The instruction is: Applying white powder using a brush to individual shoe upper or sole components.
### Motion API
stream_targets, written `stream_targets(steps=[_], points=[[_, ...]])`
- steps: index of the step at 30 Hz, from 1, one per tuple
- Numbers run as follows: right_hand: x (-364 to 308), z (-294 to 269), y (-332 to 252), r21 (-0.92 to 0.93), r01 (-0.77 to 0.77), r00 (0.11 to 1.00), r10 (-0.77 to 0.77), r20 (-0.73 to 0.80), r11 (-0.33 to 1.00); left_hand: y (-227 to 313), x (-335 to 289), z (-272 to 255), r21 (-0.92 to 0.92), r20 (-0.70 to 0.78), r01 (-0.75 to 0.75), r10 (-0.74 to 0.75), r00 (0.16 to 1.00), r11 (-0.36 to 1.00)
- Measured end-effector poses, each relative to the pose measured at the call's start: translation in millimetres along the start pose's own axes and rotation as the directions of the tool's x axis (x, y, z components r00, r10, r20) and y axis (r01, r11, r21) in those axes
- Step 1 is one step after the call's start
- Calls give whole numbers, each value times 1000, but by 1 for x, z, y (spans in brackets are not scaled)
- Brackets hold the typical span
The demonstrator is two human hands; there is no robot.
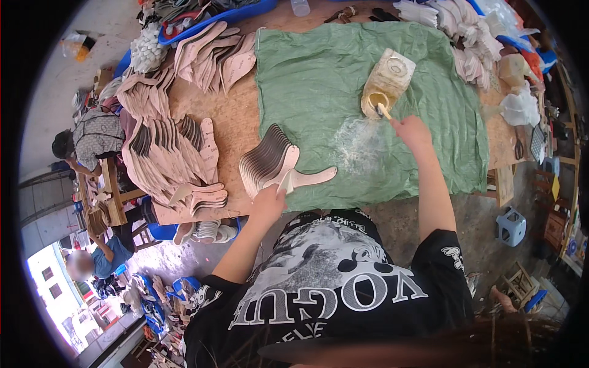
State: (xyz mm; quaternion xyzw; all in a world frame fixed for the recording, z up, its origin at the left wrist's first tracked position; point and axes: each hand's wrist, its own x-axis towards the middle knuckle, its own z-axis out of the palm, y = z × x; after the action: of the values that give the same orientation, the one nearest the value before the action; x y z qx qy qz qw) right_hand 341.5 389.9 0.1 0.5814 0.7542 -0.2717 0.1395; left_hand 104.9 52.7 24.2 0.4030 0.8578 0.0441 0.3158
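Note:
My right hand point(413, 132) grips a brush point(384, 111) by its pale handle. The brush's head is down inside the mouth of a yellowed plastic container point(375, 97), cut open and lying on its side on a green woven sheet point(307, 73). My left hand point(269, 203) is closed at the near end of a fanned stack of pinkish insole pieces point(264, 161). A small pale pointed piece point(286, 182) shows at its fingertips. One insole piece point(316, 177) juts right from the stack onto the sheet. A whitish smear point(359, 146) marks the sheet below the container.
More insole stacks point(172, 153) lie at the table's left, others point(215, 58) farther back. Scissors point(519, 147) and a white crumpled bag point(521, 107) are at the right. A blue stool point(511, 226) stands on the floor. Other people point(101, 141) sit at the far left.

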Motion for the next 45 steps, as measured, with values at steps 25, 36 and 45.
stream_targets(steps=[25, 36, 45], points=[[-171, 169, -35, 215, 320, 947, -309, -81, 923, -30, 27, 13, -732, 541, 505, -59, 839, 457], [-130, 173, -22, 119, 166, 986, -165, -20, 979, -29, 25, 8, -738, 525, 525, -128, 842, 423], [-109, 145, -57, 17, 382, 923, -383, 34, 924, -27, 25, 9, -714, 515, 512, -136, 846, 477]])
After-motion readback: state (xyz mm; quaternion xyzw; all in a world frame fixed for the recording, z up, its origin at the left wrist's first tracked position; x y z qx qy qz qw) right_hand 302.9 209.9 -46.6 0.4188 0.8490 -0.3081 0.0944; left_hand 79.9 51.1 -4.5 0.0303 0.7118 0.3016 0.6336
